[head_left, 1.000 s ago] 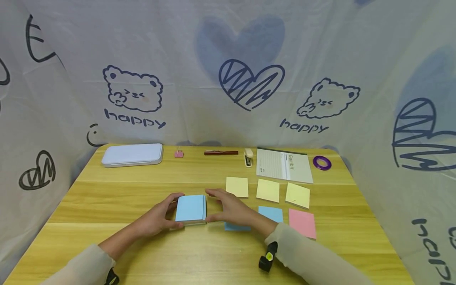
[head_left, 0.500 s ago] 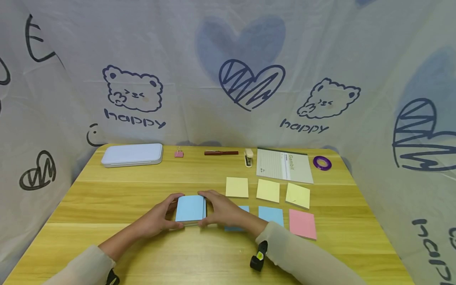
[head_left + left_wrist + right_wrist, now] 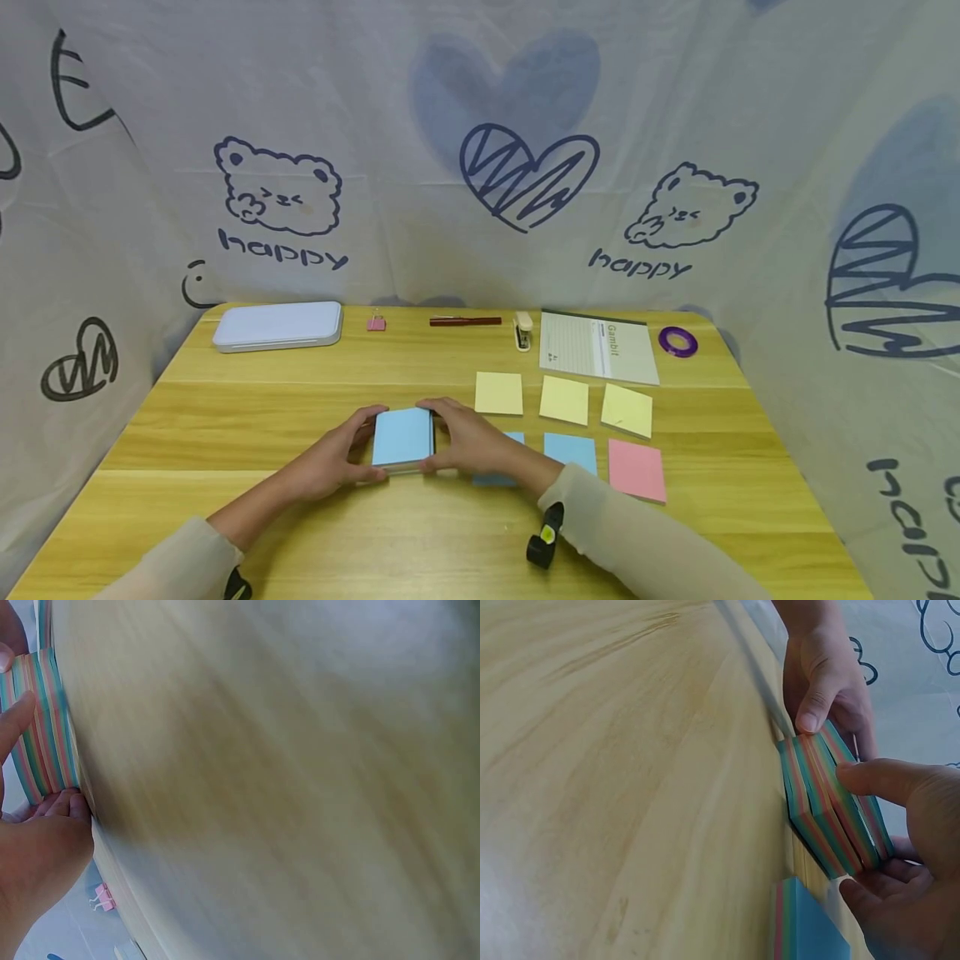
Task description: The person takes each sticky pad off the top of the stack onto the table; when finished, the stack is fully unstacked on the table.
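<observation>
A stack of sticky note pads [image 3: 402, 437], blue on top, sits on the wooden table in front of me. Its sides show layered stripes of teal, pink and orange in the left wrist view, where the stack [image 3: 46, 742] is at the left edge. My left hand [image 3: 330, 462] holds the stack's left side, thumb at the near corner. From the right, my right hand [image 3: 480, 446] grips the other side with thumb near and fingers at the far corner. Several pads show piled up in the right wrist view, slightly out of line with each other in the stack [image 3: 829, 802].
Right of the stack lie three yellow pads [image 3: 565, 401], two blue pads [image 3: 570, 451] and a pink pad [image 3: 637, 471]. Along the back are a white case [image 3: 277, 325], pink binder clip [image 3: 377, 324], dark red pen [image 3: 465, 322], stapler [image 3: 523, 332], notebook [image 3: 598, 347] and purple tape roll [image 3: 678, 342].
My right hand has moved left from beside the stack onto its right side. The top of the stack has shifted slightly and sits straighter. My left hand has stayed in place.
</observation>
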Demonstrator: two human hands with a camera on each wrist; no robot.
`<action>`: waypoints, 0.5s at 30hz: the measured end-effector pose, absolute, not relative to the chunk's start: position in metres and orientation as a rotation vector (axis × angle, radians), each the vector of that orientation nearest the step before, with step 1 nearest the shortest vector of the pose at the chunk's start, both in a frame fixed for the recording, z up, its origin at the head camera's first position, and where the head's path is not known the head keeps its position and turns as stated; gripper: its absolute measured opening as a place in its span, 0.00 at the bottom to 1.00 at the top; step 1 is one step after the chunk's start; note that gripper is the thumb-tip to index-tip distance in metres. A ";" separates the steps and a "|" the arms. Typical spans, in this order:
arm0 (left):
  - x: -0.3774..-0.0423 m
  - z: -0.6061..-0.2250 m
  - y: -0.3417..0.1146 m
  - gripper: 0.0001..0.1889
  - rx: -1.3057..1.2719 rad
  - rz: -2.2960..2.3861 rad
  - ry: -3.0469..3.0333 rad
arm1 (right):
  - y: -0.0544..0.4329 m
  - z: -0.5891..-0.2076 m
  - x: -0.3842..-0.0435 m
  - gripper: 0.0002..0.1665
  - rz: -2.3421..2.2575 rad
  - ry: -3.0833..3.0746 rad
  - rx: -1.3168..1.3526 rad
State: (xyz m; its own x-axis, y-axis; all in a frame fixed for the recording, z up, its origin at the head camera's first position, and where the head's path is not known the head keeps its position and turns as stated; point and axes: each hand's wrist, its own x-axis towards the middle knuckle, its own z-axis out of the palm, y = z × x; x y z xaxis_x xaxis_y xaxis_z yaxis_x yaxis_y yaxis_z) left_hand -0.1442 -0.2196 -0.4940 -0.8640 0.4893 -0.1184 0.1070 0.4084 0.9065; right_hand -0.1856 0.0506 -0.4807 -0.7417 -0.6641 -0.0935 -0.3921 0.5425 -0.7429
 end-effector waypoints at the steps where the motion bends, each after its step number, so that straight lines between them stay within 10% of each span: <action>1: -0.144 -0.494 -0.220 0.48 0.512 1.442 2.307 | 0.051 -0.481 -0.186 0.55 -1.043 2.411 -0.867; 15: -0.143 -0.493 -0.219 0.47 0.506 1.441 2.309 | 0.068 -0.475 -0.190 0.55 -1.096 2.361 -0.852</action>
